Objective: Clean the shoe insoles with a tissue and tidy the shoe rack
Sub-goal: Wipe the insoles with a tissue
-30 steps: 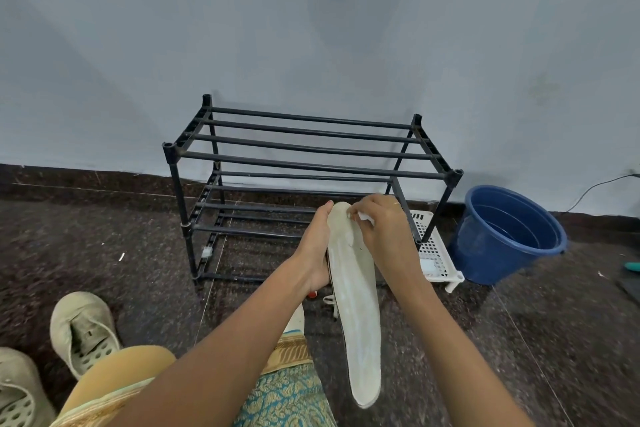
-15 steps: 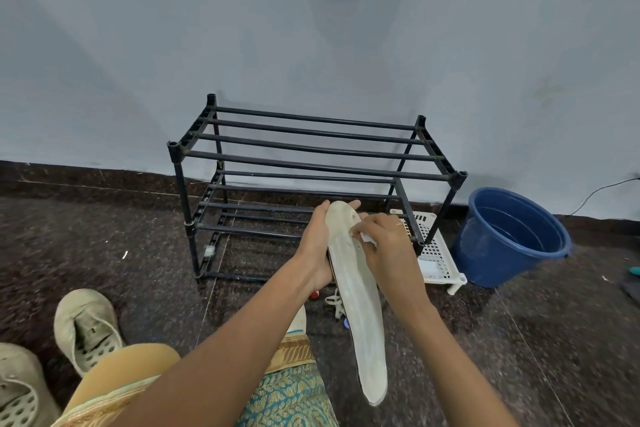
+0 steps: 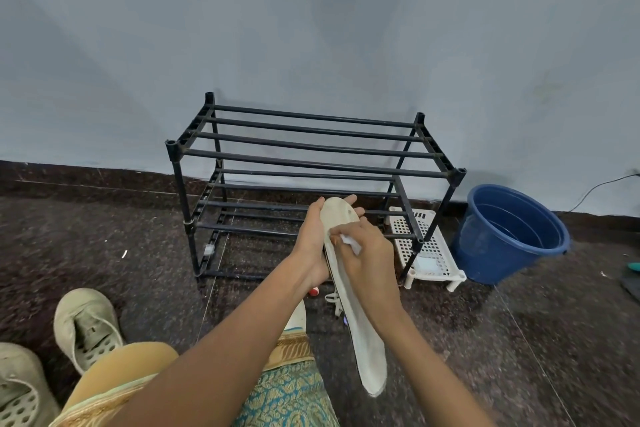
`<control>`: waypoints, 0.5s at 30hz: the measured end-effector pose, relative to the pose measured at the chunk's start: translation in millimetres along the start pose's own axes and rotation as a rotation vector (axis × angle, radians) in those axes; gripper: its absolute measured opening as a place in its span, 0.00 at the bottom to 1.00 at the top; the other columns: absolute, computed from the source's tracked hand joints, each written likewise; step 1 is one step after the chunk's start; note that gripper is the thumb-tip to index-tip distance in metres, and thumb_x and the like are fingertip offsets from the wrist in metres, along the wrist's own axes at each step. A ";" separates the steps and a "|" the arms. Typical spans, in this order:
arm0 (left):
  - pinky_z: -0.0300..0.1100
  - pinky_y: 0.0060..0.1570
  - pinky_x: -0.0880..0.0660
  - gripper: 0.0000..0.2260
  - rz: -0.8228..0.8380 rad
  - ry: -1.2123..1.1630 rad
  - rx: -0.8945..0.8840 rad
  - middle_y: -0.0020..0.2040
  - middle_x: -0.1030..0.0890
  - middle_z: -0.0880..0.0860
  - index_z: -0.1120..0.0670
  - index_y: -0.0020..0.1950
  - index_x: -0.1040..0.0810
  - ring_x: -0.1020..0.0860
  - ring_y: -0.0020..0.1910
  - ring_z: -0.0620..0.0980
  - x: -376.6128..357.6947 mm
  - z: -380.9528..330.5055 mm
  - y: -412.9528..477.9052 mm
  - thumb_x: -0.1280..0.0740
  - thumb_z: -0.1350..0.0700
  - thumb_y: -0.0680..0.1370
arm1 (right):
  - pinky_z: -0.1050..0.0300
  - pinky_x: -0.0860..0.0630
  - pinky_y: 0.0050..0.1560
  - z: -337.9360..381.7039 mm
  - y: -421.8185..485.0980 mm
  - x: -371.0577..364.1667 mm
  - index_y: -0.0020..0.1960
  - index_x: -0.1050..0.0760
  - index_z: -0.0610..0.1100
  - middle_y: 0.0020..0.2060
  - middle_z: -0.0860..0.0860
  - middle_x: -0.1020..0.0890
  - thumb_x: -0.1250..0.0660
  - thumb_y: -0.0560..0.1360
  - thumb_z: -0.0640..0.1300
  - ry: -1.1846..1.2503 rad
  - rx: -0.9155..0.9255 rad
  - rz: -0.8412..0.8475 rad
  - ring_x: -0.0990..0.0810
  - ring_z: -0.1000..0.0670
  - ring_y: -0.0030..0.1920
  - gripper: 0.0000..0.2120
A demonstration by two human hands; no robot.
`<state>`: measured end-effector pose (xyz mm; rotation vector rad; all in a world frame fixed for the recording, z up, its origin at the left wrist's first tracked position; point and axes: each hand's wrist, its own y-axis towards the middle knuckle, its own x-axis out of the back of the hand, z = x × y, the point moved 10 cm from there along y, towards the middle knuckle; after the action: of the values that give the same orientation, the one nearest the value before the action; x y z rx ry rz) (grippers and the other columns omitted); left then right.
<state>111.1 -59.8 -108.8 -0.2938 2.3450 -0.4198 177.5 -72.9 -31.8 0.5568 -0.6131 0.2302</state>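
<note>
The left hand (image 3: 313, 246) grasps a pale insole (image 3: 365, 336) near its rounded toe end. Its thumb lies along the near edge and its fingers are spread behind, their tips showing past the far edge. The insole hangs tilted from this hand, its heel end pointing down towards the person's lap, clear of the floor (image 3: 485, 340).

The right hand (image 3: 369, 256) is curled and pinches a small white tissue (image 3: 350, 242) against the upper face of the insole, just below the left hand's fingertips. Only a crumpled corner of the tissue shows between the fingers.

Beyond both hands stands a black shoe rack (image 3: 311, 163) with bare bar shelves, set against a pale blue wall (image 3: 311, 28). To the right of the right hand, beside the rack's front leg, a white perforated basket (image 3: 431, 250) sits on the floor. A blue bucket (image 3: 512, 236) stands further right, close to the basket; whether they touch cannot be told.

Well to the left of the left hand, near the person's knee, lie two worn beige shoes (image 3: 86, 326), the nearer one cut off by the frame's edge.

Just under the left wrist, a small red thing (image 3: 313, 291) and a pale strap-like piece (image 3: 332, 298) lie on the floor, too small to identify.
</note>
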 end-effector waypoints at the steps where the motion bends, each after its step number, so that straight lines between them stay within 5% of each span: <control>1: 0.42 0.46 0.24 0.25 0.004 -0.004 -0.003 0.49 0.18 0.52 0.54 0.60 0.23 0.21 0.46 0.50 -1.3 -0.5 -0.5 0.55 0.44 0.82 | 0.60 0.30 0.49 -0.5 -0.9 0.3 0.46 0.20 0.39 0.43 0.45 0.20 0.34 0.71 0.31 0.007 -0.004 0.005 0.24 0.47 0.47 0.08; 6: 0.44 0.47 0.24 0.24 0.039 0.034 0.006 0.51 0.17 0.54 0.50 0.60 0.21 0.20 0.45 0.51 -4.8 3.0 -2.7 0.54 0.42 0.82 | 0.69 0.36 0.44 -5.4 13.7 14.8 0.47 0.20 0.39 0.43 0.46 0.23 0.35 0.72 0.32 -0.140 0.016 -0.054 0.26 0.47 0.48 0.07; 10: 0.43 0.43 0.24 0.24 0.060 0.022 0.015 0.51 0.17 0.55 0.49 0.61 0.21 0.20 0.42 0.50 -5.2 4.9 -2.1 0.53 0.42 0.81 | 0.67 0.37 0.42 -5.4 18.2 14.5 0.49 0.21 0.38 0.43 0.45 0.23 0.35 0.71 0.29 -0.248 0.024 -0.074 0.26 0.47 0.48 0.09; 15: 0.44 0.49 0.24 0.24 0.031 -0.016 0.004 0.51 0.18 0.52 0.52 0.59 0.22 0.21 0.47 0.51 -3.3 0.9 -2.8 0.53 0.43 0.82 | 0.75 0.37 0.46 -2.3 5.8 5.0 0.47 0.20 0.40 0.44 0.46 0.20 0.35 0.72 0.31 -0.120 0.018 -0.025 0.27 0.49 0.48 0.08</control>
<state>114.3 -61.6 -106.3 -0.2581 2.3304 -0.4053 180.5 -66.6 -27.9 0.5984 -0.7202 0.1794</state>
